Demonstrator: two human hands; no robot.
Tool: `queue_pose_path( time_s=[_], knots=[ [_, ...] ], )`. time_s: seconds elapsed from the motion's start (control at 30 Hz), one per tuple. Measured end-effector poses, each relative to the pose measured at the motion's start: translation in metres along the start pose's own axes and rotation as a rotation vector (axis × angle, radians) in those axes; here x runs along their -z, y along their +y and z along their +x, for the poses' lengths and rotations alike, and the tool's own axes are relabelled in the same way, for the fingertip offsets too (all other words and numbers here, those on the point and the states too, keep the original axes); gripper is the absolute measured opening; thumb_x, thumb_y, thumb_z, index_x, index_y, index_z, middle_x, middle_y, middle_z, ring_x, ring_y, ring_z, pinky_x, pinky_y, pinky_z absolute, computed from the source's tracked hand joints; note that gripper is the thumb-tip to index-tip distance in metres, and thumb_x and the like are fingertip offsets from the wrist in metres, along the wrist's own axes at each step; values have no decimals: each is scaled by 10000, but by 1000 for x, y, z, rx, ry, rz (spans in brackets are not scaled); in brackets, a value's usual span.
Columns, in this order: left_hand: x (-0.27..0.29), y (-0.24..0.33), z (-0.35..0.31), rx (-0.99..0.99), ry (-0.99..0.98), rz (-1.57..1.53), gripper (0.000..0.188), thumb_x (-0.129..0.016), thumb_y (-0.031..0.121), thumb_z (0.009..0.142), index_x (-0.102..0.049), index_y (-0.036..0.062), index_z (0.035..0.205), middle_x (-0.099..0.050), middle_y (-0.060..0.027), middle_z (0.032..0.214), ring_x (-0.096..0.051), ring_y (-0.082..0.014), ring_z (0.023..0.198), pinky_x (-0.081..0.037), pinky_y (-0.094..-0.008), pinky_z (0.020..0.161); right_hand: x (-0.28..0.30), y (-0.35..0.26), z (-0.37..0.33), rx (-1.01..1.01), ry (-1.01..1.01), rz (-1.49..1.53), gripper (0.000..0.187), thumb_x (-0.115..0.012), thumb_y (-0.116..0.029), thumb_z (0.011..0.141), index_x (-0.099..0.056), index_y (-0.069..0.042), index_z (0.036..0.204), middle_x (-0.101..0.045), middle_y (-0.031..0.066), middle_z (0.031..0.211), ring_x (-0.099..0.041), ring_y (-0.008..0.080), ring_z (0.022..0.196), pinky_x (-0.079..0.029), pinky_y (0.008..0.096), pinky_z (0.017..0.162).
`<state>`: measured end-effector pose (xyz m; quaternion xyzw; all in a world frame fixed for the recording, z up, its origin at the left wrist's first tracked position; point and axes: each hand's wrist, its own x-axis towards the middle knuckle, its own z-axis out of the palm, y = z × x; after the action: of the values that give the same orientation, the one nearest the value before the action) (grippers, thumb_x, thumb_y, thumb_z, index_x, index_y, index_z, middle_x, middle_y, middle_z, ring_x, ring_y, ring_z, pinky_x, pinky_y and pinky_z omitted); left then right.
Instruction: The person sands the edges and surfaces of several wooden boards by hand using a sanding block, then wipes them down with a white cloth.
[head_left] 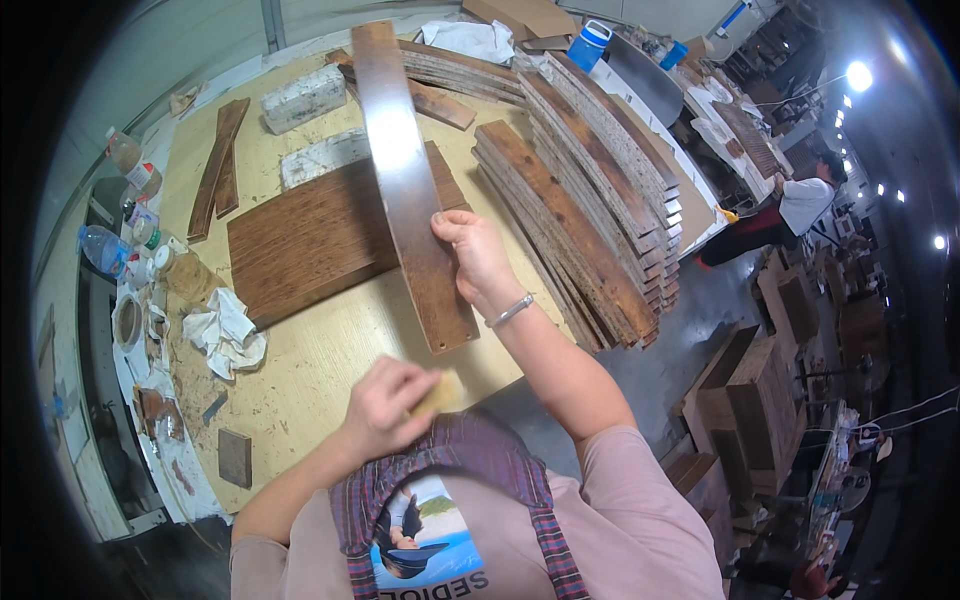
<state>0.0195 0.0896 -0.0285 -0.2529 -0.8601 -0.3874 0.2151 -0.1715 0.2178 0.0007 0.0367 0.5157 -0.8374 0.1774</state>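
Observation:
My right hand [478, 258] grips the right edge of a long, narrow dark-brown wooden plank [405, 170], which lies lengthwise over the pale workbench [310, 370] and a wide brown board [310, 240]. A bracelet sits on that wrist. My left hand [385, 405] is closed around a small yellowish pad [443, 392], held near my chest just below the plank's near end.
A tall stack of similar planks [590, 210] lies to the right of the bench. White rags [228, 335], bottles [105, 250], jars and a small wood block [235, 457] sit along the left. Another person [790, 215] bends over at the far right among crates.

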Motion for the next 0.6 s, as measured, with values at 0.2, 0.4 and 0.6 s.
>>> queue_pose_path(
  time_s=[0.2, 0.4, 0.6],
  knots=[
    [19, -11, 20, 216, 233, 41, 500, -779, 65, 623, -679, 30, 1112, -613, -107, 926, -581, -263, 796, -501, -360, 631, 4, 9, 5, 35, 108, -7, 89, -662, -19, 893, -675, 68, 905, -678, 89, 836, -613, 152, 735, -492, 284, 724],
    [4, 3, -9, 74, -19, -41, 483, -793, 86, 608, -702, 45, 1081, -632, -101, 925, -601, -271, 779, -528, -357, 646, 0, 19, -5, 47, 101, -89, 108, -656, -18, 897, -683, 86, 906, -685, 103, 856, -598, 144, 726, -485, 283, 719],
    [11, 3, 14, 121, 115, 74, 499, -784, 95, 641, -680, 54, 1128, -627, -104, 940, -604, -269, 796, -518, -362, 653, -3, 28, -12, 2, 55, -99, 113, -648, -24, 901, -684, 84, 901, -691, 95, 842, -600, 144, 710, -488, 281, 704]
  ],
)
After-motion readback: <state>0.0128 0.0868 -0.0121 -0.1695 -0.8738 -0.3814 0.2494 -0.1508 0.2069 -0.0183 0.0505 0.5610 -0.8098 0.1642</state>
